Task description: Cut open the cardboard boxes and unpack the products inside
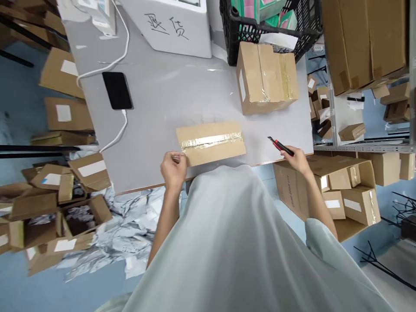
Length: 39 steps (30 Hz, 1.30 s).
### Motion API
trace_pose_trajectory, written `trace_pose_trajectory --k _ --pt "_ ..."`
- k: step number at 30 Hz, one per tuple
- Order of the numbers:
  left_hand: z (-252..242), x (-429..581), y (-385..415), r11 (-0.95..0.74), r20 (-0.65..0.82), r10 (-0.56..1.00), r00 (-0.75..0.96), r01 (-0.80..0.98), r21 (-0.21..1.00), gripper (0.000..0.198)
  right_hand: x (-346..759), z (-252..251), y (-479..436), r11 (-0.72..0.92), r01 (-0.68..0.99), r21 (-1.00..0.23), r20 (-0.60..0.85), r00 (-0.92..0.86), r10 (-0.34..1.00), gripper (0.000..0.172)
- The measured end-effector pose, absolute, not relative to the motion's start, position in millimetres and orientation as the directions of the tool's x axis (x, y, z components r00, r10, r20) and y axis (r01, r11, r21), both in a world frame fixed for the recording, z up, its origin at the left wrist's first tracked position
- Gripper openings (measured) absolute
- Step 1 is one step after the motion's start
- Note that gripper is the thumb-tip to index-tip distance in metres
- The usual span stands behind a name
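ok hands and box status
Left hand at brown cardboard box, left end. Right hand gripping red-and-black utility knife. Clear tape facing up. Black plastic crate beyond.

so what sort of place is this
Probably a parcel-handling room, perhaps for returns: handwriting on the white bin seems to say so, opened cardboard cartons lie heaped at left, and the right hand holds a utility knife near a taped cardboard box.

1. The person's left grip [174, 169] touched the left end of a taped carton [212, 149].
2. The right grip [297, 160] held a red-and-black utility knife [280, 146].
3. A phone [117, 90] lay on the grey worktop [162, 91], a white cable [125, 115] attached.
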State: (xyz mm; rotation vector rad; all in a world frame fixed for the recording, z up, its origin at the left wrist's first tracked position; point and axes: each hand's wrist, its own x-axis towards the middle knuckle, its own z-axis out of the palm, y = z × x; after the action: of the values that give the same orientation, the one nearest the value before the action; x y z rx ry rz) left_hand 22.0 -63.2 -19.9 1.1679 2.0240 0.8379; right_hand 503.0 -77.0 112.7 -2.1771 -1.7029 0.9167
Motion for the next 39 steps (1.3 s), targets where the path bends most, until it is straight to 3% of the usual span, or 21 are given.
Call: trace_pose_trajectory --k 2,5,8,11,21,26,30,32,34,36,39 --pt "-8.0 14.3 -63.3 0.412 -0.152 0.87 -0.47 0.52 0.748 0.021 478.9 98.8 -81.6 -0.328 0.585 -0.741 -0.348 0.082 0.934 0.054" --pt "22.8 30.3 -57.9 0.324 -0.057 0.888 -0.457 0.531 0.783 0.041 436.0 91.0 -83.5 -0.322 0.387 -0.864 -0.345 0.009 0.938 0.058" --pt "55.6 67.8 -49.6 0.212 -0.134 0.967 -0.215 0.397 0.893 0.035 402.7 95.2 -83.1 -0.31 0.321 -0.895 -0.341 -0.042 0.939 0.059" --pt "76.9 105.9 -42.4 0.224 -0.23 0.973 0.006 0.207 0.952 0.047 383.4 102.6 -83.6 -0.302 0.296 -0.906 -0.337 -0.074 0.939 0.062" --pt "90.2 140.7 -27.1 0.386 -0.381 0.919 0.097 -0.039 0.922 0.047 370.4 97.9 -88.5 -0.196 0.319 -0.927 -0.229 -0.07 0.971 0.059" --pt "81.1 137.3 -28.5 0.373 -0.374 0.927 -0.011 0.127 0.919 0.031 375.5 96.4 -89.1 -0.15 0.415 -0.898 -0.151 0.031 0.988 0.055" --pt "72.9 127.3 -20.7 0.2 -0.222 0.975 0.005 0.411 0.889 0.033 375.6 98.6 -88.4 -0.166 0.437 -0.884 -0.139 0.092 0.986 0.053" --pt "65.5 125.9 -11.7 0.015 -0.101 0.987 0.126 0.548 0.836 0.048 373.1 94.9 -87.8 -0.191 0.389 -0.901 -0.163 0.106 0.981 0.053" --pt "53.6 130.2 -1.4 -0.168 -0.056 0.947 0.317 0.634 0.755 0.096 369.3 88.8 -87.5 -0.23 0.314 -0.921 -0.193 0.146 0.97 0.055" --pt "38.7 139.4 7.9 -0.288 -0.103 0.873 0.477 0.674 0.68 0.14 365.7 83.0 -87.9 -0.268 0.238 -0.934 -0.226 0.19 0.955 0.059" --pt "19.3 154.3 18.4 -0.355 -0.164 0.82 0.549 0.712 0.606 0.157 363.4 79.0 -90.8 -0.294 0.178 -0.939 -0.253 0.22 0.942 0.062"
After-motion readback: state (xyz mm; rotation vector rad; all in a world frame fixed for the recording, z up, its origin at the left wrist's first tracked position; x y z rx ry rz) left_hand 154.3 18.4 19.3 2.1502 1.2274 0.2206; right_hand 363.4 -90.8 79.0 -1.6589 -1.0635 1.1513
